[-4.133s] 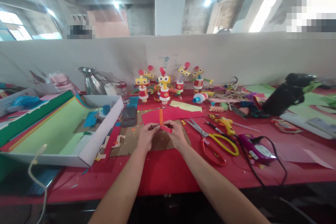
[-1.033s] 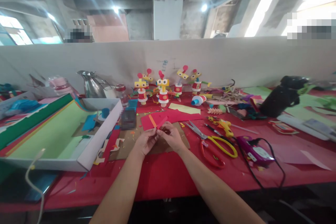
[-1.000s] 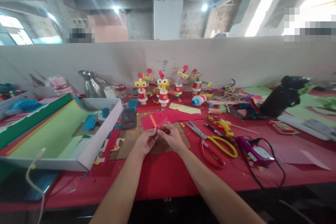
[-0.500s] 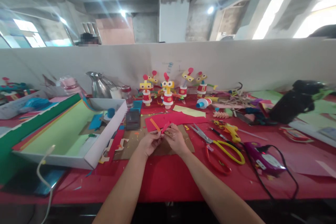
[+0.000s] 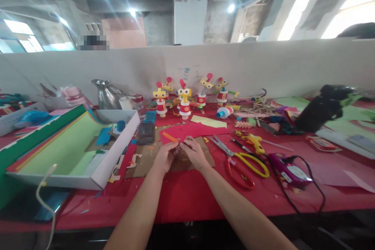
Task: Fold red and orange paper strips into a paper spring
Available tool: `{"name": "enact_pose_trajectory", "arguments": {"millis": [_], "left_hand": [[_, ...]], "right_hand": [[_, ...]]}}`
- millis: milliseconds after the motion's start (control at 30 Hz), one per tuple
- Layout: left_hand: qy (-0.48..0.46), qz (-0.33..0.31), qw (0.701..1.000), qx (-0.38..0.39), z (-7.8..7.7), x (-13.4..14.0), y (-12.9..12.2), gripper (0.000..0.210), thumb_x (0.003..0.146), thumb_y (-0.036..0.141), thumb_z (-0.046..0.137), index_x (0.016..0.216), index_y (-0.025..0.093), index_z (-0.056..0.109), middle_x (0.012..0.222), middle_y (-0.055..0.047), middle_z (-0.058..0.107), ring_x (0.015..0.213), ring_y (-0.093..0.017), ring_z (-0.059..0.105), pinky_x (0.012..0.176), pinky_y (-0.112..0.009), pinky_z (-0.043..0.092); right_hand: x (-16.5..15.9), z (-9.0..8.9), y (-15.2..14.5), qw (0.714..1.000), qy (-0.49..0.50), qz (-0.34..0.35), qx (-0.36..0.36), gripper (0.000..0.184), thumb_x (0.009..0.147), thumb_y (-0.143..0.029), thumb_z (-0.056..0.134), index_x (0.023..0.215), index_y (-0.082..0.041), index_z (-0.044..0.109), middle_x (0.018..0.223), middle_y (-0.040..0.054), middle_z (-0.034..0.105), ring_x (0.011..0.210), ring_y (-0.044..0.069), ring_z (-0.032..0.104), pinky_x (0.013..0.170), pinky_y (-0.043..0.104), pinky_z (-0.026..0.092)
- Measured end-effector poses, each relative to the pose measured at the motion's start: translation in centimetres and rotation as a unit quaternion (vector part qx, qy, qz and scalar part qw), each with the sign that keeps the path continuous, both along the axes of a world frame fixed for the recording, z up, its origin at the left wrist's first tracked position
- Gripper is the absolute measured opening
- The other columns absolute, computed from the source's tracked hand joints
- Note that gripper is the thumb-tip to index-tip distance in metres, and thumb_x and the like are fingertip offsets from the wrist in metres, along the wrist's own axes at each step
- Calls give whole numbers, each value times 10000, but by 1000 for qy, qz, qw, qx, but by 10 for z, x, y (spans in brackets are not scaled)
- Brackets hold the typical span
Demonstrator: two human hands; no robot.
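Two bare forearms reach in from the bottom edge, and the hands meet at the centre of the frame. The left hand point(image 5: 166, 156) pinches the lower end of a narrow orange paper strip point(image 5: 170, 137), which slants from the fingertips toward the upper left. The right hand point(image 5: 193, 153) is curled just beside it, its fingertips close to the same end; whether it grips the strip cannot be told.

Beneath the hands is a brown cardboard sheet point(image 5: 146, 164) on a red-covered table point(image 5: 187, 199). A red paper sheet point(image 5: 196, 129) lies just beyond the hands. Right of centre are large scissors point(image 5: 229, 153) with one yellow and one red handle, a yellow glue gun point(image 5: 256, 143) and a purple box point(image 5: 290, 170) with a black cable.

In the upper middle, five paper figures point(image 5: 185, 107) with yellow heads stand before a pale partition point(image 5: 123, 66); a white-and-red cup point(image 5: 226, 112) lies on its side near them. At left are a white tray point(image 5: 117, 150) of coloured paper and, behind it, a metal jug point(image 5: 108, 95).
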State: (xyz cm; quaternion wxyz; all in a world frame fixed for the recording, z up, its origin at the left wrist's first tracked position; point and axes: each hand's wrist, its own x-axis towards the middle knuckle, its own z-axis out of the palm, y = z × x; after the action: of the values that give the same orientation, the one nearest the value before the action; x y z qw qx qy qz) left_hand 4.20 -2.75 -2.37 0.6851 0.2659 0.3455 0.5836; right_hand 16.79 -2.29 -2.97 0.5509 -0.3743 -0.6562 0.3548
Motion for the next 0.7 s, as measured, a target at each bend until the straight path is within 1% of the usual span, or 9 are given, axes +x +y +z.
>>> {"name": "enact_pose_trajectory", "arguments": {"millis": [167,300,367,467,600,700], "left_hand": [[27,6,999,17,-2,3,1,144,535,161,760,650,129,679,642,-22,673,630,-125,610,685,-249,461],[50,2,998,48,-3,3,1,240,514,189,777,736,143,699,693,-38,696,683,-164,632,712,-283,462],[71,10,996,59,-3,3,1,256,508,211,780,743,148,701,685,-40,696,682,-176,634,703,-293,461],[107,20,992,65,-6,2,1,236,522,257,773,716,146,698,659,-40,688,657,-176,627,666,-286,450],[132,34,988,71,-9,1,2,208,539,282,762,672,141,686,632,-35,674,603,-148,596,618,-259,418],[136,35,987,79,-11,3,3,221,544,285,756,693,135,693,603,-25,658,557,-126,564,602,-250,407]], "right_hand": [[1,-4,5,999,19,-10,-26,236,773,-331,535,583,-192,551,766,12,505,771,155,486,710,255,396],[2,-5,4,997,48,-28,-60,180,729,-351,582,649,-190,589,678,-4,538,677,148,492,637,247,398],[2,-5,4,995,63,-28,-76,177,716,-359,598,674,-188,602,650,-12,552,635,142,493,612,244,396],[2,-5,4,994,71,-14,-79,188,726,-372,595,691,-188,614,658,-12,576,626,139,508,606,243,398],[2,-7,4,994,67,-27,-76,191,726,-378,599,700,-189,616,653,-12,585,612,138,514,593,242,403],[2,-8,5,995,58,-30,-72,189,727,-370,597,725,-185,634,683,2,609,646,150,535,615,250,416]]}}
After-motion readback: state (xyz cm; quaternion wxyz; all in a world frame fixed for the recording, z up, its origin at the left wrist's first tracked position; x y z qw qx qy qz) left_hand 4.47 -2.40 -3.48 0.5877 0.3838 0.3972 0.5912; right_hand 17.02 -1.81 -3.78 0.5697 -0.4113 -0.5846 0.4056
